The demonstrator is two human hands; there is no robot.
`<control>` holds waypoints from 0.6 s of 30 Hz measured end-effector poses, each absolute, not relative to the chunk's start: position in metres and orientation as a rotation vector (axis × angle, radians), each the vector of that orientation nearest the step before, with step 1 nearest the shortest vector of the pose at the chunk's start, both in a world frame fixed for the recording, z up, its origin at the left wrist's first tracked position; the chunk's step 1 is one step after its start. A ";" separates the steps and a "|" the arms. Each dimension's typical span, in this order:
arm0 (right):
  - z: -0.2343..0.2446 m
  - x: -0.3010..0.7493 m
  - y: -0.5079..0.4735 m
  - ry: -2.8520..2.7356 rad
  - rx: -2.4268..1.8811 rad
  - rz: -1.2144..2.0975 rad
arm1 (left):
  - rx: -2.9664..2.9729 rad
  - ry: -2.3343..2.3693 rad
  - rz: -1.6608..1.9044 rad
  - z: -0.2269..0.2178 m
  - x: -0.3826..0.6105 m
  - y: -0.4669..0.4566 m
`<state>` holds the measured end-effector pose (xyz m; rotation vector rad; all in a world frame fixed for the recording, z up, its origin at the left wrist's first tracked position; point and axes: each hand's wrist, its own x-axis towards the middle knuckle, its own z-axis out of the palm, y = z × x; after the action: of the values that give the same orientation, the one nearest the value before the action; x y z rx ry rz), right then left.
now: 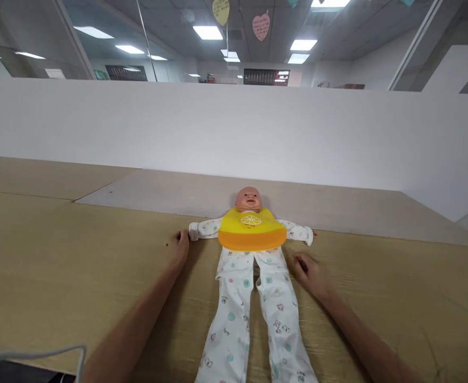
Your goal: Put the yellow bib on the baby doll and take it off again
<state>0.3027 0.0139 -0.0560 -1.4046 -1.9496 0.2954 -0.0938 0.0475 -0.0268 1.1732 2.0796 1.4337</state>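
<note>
A baby doll lies on its back with its arms stretched out sideways. It wears a white patterned top and long white patterned trousers. Over its chest lies a yellow bib with an orange lower pocket and a citrus slice printed on it. My left hand is closed at the cuff of the doll's sleeve; what its fingers hold, if anything, is hidden. My right hand rests with curled fingers beside the doll's hip, with nothing visible in it. The other sleeve lies above that hand.
The doll lies on a tan tabletop with a paler strip behind it. A white partition with glass above closes off the back. A white cable runs over a dark object at the lower left.
</note>
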 end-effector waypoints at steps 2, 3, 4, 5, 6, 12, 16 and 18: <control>-0.057 0.303 0.025 -1.941 -1.431 0.185 | 1.079 2.189 1.478 -0.024 -0.098 0.052; -0.058 0.305 0.032 -1.916 -1.442 0.132 | 1.036 2.239 1.501 -0.022 -0.101 0.053; -0.058 0.306 0.040 -1.883 -1.447 0.090 | 1.004 2.273 1.520 -0.020 -0.104 0.055; -0.058 0.308 0.048 -1.827 -1.457 0.059 | 0.989 2.286 1.537 -0.018 -0.106 0.056; -0.057 0.309 0.056 -1.742 -1.478 0.038 | 0.973 2.297 1.554 -0.015 -0.108 0.058; -0.048 0.281 0.105 -1.433 -1.431 0.032 | 0.985 2.177 1.689 0.007 -0.100 0.093; -0.033 0.251 0.140 -1.246 -1.248 0.292 | 0.991 1.915 1.667 0.010 -0.075 0.133; -0.022 0.242 0.157 -1.195 -1.150 0.546 | 1.002 1.725 1.603 0.008 -0.062 0.149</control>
<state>0.2425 0.1569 -0.0222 -1.1502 -1.1952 0.5462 -0.0620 0.1491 0.0077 1.0022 1.7246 1.6032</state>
